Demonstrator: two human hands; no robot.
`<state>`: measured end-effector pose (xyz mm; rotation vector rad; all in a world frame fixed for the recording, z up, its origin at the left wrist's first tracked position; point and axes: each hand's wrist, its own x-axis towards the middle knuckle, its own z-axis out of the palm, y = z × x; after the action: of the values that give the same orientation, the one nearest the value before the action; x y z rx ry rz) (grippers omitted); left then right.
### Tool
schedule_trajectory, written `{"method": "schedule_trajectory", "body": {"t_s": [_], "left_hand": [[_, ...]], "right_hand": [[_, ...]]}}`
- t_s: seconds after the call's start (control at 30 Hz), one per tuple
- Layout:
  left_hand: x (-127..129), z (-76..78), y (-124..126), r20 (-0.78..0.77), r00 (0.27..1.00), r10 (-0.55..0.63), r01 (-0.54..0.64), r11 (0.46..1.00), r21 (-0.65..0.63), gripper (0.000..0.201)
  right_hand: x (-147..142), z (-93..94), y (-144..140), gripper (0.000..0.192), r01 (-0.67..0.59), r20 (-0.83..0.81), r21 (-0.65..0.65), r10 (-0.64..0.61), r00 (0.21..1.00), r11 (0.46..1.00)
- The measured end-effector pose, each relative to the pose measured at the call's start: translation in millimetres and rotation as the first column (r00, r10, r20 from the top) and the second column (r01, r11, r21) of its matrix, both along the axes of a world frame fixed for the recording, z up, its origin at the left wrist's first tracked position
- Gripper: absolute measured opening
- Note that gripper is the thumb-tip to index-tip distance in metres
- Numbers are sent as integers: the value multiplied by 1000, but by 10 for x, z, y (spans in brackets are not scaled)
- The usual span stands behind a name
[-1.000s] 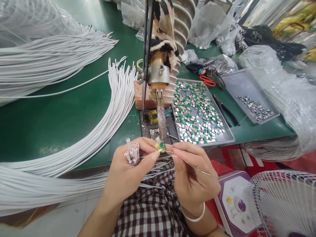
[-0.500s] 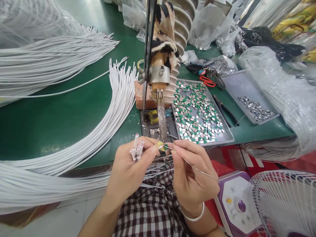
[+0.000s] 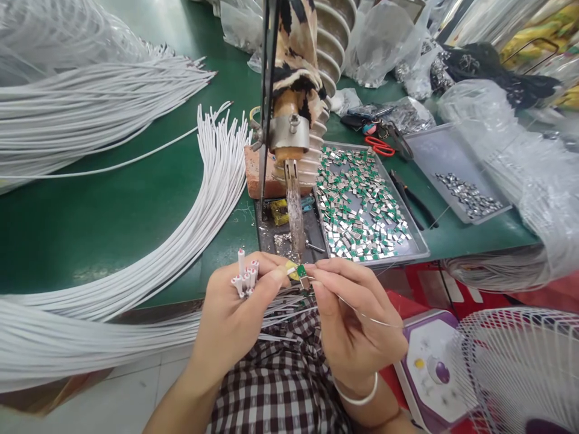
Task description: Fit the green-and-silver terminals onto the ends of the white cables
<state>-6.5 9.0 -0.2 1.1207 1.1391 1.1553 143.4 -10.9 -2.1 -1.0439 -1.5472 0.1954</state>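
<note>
My left hand (image 3: 246, 301) is closed on a bundle of white cables (image 3: 246, 277), whose stripped ends with small red wires stick up behind the thumb. One cable tip comes out between its thumb and index finger, beside a yellow piece on the fingertip. At that tip sits a small connector (image 3: 302, 272) with a green circuit board and a metal shell. My right hand (image 3: 357, 313) pinches a thin solder wire (image 3: 371, 318), its fingertips close to the connector; whether they also grip the connector I cannot tell. Just above hangs the tip of a fixed soldering iron (image 3: 295, 211).
A tray of green-and-silver connectors (image 3: 362, 205) lies behind my right hand. Farther right are black pliers (image 3: 414, 202), red-handled scissors (image 3: 380, 146) and a bin of metal parts (image 3: 470, 196). White cable bundles (image 3: 172, 253) spread leftward. A fan (image 3: 525, 361) stands at lower right.
The connector has tilted away from the iron tip, and its green board and metal shell now show more plainly. My hands have shifted only slightly. The view has moved a little.
</note>
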Motion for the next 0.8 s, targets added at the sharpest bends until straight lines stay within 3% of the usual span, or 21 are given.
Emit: {"method": "schedule_trajectory", "body": {"t_s": [0.17,0.27,0.43,0.5,0.57,0.6,0.7,0.8], "left_hand": [[19,37,-3,-64,998,7,-3,997,72,27],[28,67,-16,-102,995,-7,20,992,128,26],[12,31,-98,-149,987,-54,76,986,146,23],[-16,-38,-147,-71,997,29,-23,997,71,24],[-55,-111,-190,54,970,235,-235,972,-17,22],[-73,-137,-207,103,955,278,-275,961,-39,23],[-89,-143,-253,263,938,228,-221,974,-55,35],[-32,-90,-327,358,918,169,-156,986,-64,47]], "right_hand": [[15,-7,-33,35,2,-75,-195,-16,997,981],[-8,10,-33,26,-81,-177,-316,25,984,945],[-11,9,-23,25,-153,-269,-287,74,960,946],[41,7,-30,24,-162,-282,-260,86,956,952],[123,13,-45,19,-157,-286,-242,84,954,957],[168,19,-56,16,-148,-279,-242,77,957,959],[261,57,-99,29,-149,-258,-251,83,963,956],[213,105,-148,26,-283,-160,-285,245,956,916]]}}
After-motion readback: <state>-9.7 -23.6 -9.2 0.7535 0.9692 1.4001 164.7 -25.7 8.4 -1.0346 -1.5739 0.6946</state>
